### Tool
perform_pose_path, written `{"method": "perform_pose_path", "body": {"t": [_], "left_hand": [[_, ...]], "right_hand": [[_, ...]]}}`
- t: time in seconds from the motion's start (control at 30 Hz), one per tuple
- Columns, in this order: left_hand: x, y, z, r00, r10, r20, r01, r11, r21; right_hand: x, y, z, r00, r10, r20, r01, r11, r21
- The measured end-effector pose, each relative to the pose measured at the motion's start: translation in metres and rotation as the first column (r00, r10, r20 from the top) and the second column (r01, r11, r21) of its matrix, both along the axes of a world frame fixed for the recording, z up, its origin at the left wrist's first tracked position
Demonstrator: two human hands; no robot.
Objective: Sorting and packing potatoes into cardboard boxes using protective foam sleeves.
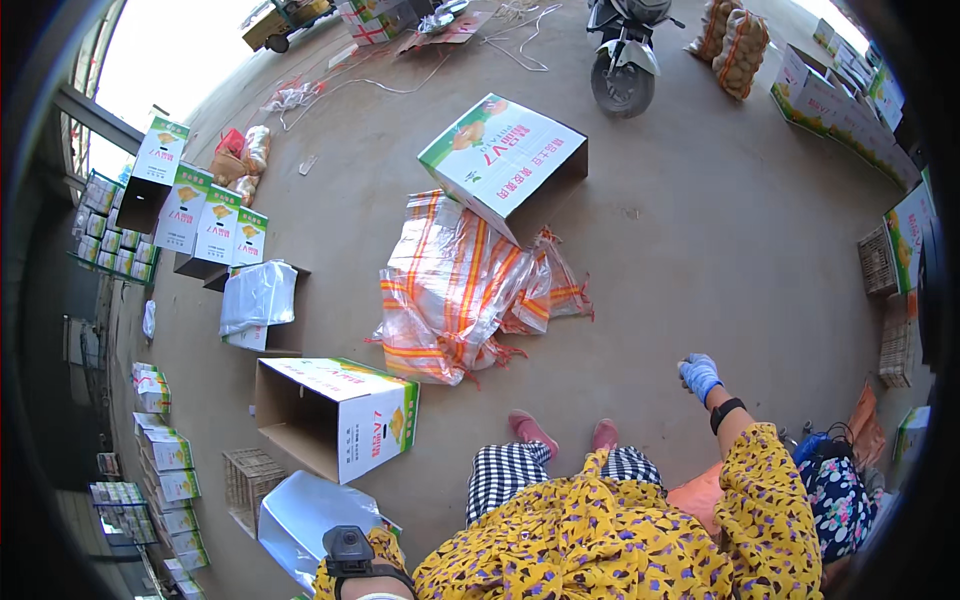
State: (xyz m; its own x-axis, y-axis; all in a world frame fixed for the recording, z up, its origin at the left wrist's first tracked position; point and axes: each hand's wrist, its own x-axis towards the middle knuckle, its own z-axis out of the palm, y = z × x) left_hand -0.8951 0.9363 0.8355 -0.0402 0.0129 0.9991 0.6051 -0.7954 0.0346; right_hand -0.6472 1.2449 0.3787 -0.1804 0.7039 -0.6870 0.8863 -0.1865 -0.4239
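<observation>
My right hand (699, 375), in a blue glove with bare fingertips, hangs over the floor with its fingers curled. Nothing shows in it, though the palm side is hidden. My left hand is out of view past the bottom edge; only that wrist, with a camera strapped on, appears beside a carton lined with clear plastic (319, 517). Before me lie flattened woven plastic sacks (450, 285) with orange and yellow stripes. A printed potato carton (510, 157) rests on their far edge, and another carton (375, 424) lies on its side at the left, its open end facing left.
Left stand a wicker basket (253, 484), a carton topped with folded clear plastic (259, 296) and a row of cartons (217, 217). A motor scooter (621, 67) and filled mesh sacks (741, 56) stand ahead. Close on my right sits a person in floral clothing (836, 495).
</observation>
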Motion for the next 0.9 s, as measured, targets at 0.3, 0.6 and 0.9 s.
{"method": "perform_pose_path", "body": {"t": [0.3,0.6,0.9], "left_hand": [[-0.117,0.062,-0.015,0.994,0.055,0.097,-0.057,0.998,0.026],[-0.23,0.15,-0.037,0.932,0.263,0.248,-0.235,0.962,-0.135],[-0.259,0.17,-0.242,0.122,0.992,0.017,0.27,-0.017,-0.963]], "right_hand": [[-0.18,0.043,0.059,0.974,0.058,-0.22,-0.079,0.993,-0.088],[-0.293,0.126,0.023,0.979,0.125,-0.164,-0.157,0.967,-0.203],[-0.456,0.244,-0.085,0.965,0.12,-0.232,-0.212,0.879,-0.428]]}}
